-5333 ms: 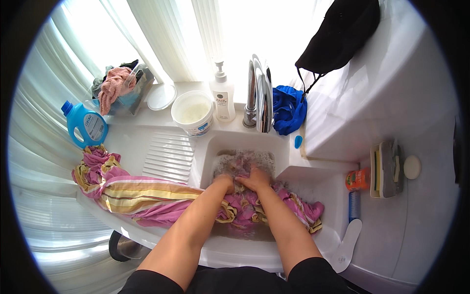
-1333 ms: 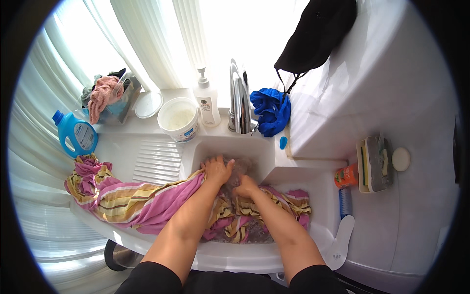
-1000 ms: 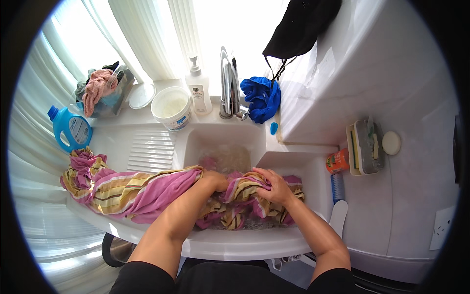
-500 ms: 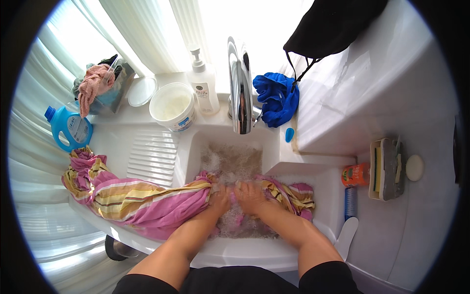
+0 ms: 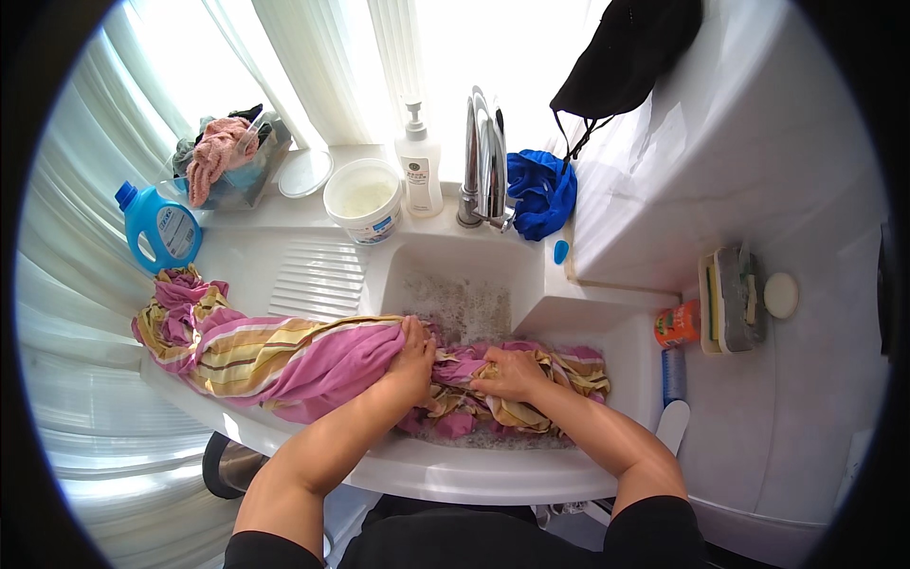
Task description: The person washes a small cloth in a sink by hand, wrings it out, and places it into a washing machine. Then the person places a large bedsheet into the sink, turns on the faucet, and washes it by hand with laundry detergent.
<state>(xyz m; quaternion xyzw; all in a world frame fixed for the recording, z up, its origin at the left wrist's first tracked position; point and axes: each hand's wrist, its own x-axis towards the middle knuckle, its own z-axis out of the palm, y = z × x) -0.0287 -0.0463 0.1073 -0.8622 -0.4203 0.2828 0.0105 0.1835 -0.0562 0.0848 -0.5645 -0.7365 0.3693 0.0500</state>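
Observation:
A wet striped cloth point(image 5: 284, 365) in pink, yellow and white stretches from the left end of the white sink point(image 5: 455, 474) down into its basin. My left hand point(image 5: 413, 365) is wrapped round the cloth's middle, at the edge of the basin. Just to the right, my right hand point(image 5: 509, 376) is closed on a bunched part of the same cloth, its fingertips sunk in the folds. The cloth's right end lies in cloudy, foamy water point(image 5: 464, 308), partly under the surface.
A ribbed washboard point(image 5: 318, 277) slopes beside the basin. Behind stand a blue detergent jug point(image 5: 163, 229), a white tub point(image 5: 365, 201), a pump bottle point(image 5: 419, 171), a chrome faucet point(image 5: 485, 161) and a blue cloth point(image 5: 542, 194). A sponge holder point(image 5: 732, 302) and blue brush point(image 5: 673, 377) are at right.
Both hands have come up out of the water. More of the bunched cloth now shows above the surface between and beside them. The whole view has shifted slightly.

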